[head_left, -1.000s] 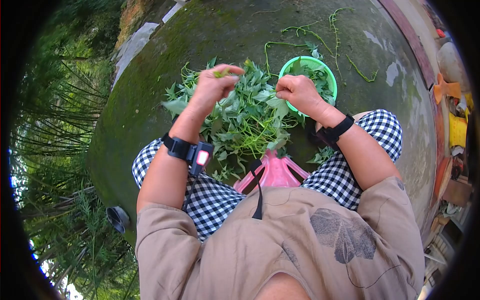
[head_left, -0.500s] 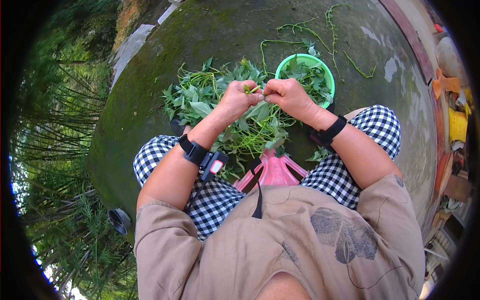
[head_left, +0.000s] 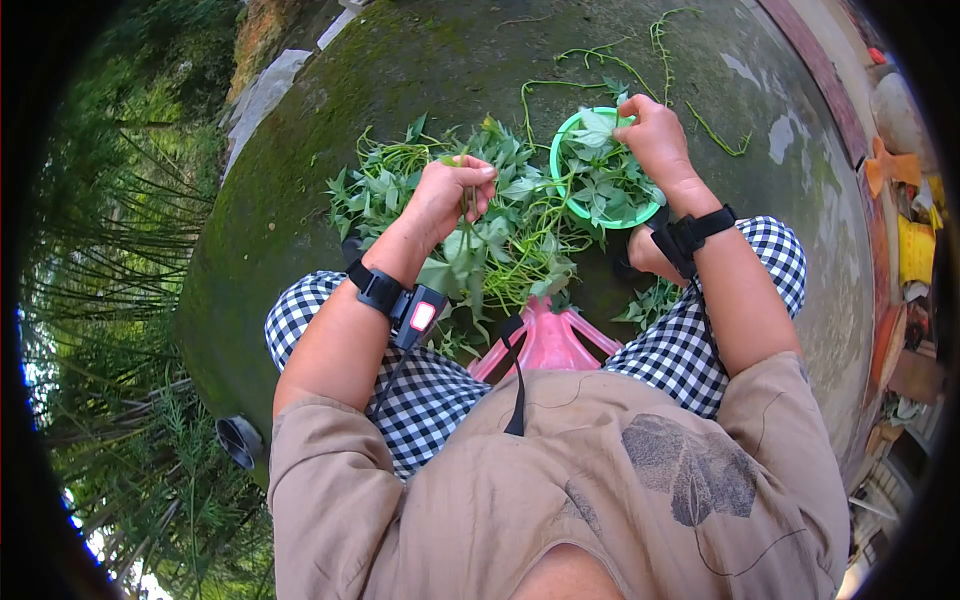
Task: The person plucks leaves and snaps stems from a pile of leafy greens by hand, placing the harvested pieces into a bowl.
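Note:
My left hand (head_left: 448,198) is closed round a leafy green stem, whose leaves hang down over the heap of greens (head_left: 525,250) in front of me. Over the far right side of the green basket (head_left: 556,166) is my right hand (head_left: 655,140), its fingers pinched at a leaf (head_left: 594,130). More leaves lie inside the basket, which stands just right of the heap. Behind the greens, close to my body, a pink plastic stool (head_left: 545,345) shows between my knees.
Long thin vines (head_left: 718,130) lie on the mossy concrete floor (head_left: 440,70) beyond the basket. A dark pot (head_left: 239,440) stands at the left edge near dense plants. At the far right are a yellow container (head_left: 915,252) and assorted items.
My hands met over the heap and then parted. The right one moved right to the basket with a leaf; the left one moved slightly left, still holding a stem.

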Demonstrator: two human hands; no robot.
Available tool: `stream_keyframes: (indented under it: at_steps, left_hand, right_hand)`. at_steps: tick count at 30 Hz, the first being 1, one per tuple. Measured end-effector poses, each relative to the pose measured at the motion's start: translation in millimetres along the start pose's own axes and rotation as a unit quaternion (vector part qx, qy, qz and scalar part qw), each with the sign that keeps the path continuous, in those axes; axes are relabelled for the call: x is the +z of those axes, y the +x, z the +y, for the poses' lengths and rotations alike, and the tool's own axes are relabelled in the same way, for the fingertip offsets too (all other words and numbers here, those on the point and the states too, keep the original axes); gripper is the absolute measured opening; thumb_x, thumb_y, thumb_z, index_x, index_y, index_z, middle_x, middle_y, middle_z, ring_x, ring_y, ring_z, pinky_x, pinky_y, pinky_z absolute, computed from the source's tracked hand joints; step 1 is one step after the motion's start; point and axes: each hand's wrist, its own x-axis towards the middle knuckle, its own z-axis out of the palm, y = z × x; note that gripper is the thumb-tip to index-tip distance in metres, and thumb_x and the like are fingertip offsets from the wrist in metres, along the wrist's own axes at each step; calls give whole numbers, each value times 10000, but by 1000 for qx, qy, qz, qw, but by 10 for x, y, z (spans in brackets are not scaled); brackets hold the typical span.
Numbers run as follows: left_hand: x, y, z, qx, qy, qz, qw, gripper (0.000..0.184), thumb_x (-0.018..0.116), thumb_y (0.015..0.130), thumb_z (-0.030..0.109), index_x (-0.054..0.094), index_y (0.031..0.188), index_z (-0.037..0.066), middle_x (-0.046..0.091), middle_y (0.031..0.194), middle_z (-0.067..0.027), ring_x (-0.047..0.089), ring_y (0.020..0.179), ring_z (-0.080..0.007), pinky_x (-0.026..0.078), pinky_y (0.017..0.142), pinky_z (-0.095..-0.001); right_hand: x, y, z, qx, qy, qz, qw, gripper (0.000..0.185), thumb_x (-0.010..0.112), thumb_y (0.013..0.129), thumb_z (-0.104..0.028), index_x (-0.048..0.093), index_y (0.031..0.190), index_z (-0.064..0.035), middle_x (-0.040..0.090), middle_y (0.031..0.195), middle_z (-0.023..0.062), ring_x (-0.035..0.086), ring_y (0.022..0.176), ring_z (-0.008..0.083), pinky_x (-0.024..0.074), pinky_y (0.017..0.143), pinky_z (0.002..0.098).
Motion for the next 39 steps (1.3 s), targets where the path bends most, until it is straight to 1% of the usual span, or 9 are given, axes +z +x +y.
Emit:
stream_keyframes:
  at_steps: [3,8,19,24,26,29,31,34,39]
  left_hand:
    - [-47,69,-42,2,-134,1,991,104,564,944,137,574,943,33,672,854,-132,656,678,-221,430,480,-289]
    - [89,93,11,27,-203,-27,979,137,528,962,150,544,1032,33,668,983,-174,665,960,-295,484,609,-327]
    - [228,166,-48,7,-237,-44,971,175,556,940,143,528,1088,54,641,939,-80,650,773,-204,449,521,-309]
    - [-106,80,435,83,-44,196,976,121,635,852,6,605,960,-40,693,878,-168,667,569,-226,362,351,-224]
    - [-400,55,533,191,92,291,933,295,687,762,-42,651,1049,10,688,942,-132,643,722,-128,479,520,-217]
    - [-838,-81,654,175,380,443,793,858,844,616,114,468,1381,16,669,1066,-207,660,924,-257,526,840,-335]
    - [-787,-296,684,140,408,412,802,792,789,717,364,494,1362,10,684,807,-182,650,616,-269,525,667,-381]
    - [-1059,-301,391,117,429,349,825,357,690,762,304,625,633,-23,559,539,-139,563,487,-263,449,550,-412]
    - [-950,-422,412,168,507,380,755,320,702,699,101,689,1005,10,659,870,-178,631,797,-317,502,737,-397]
  right_hand:
    - [210,-148,-83,-8,-112,-5,994,318,744,722,-190,669,1013,-83,692,884,155,666,786,290,513,724,394]
    - [336,-476,-625,-127,212,-170,954,207,719,760,-246,693,845,-58,679,770,99,648,718,220,497,653,345]
    - [527,-525,-904,-287,198,24,937,73,637,786,-169,654,790,-98,665,782,92,649,680,295,504,597,403]
    - [236,-391,-669,-154,309,-38,938,66,678,764,-90,664,783,-29,647,682,103,641,638,223,485,594,341]
    - [226,-335,-335,-96,300,-40,948,92,692,752,-79,672,816,-18,648,680,100,638,645,195,483,604,322]
    - [184,-232,258,37,110,-129,985,419,794,662,-96,692,1067,-59,701,876,122,668,804,218,522,704,346]
    - [203,-28,567,138,44,-200,969,479,813,662,-105,687,1123,-64,709,935,135,678,877,239,531,743,356]
    - [159,515,942,165,24,-242,956,296,773,713,-148,737,991,-51,722,921,139,687,883,242,528,797,365]
    - [443,1464,1814,165,-66,-175,968,230,733,761,-194,748,965,-89,721,969,135,682,938,275,516,853,382]
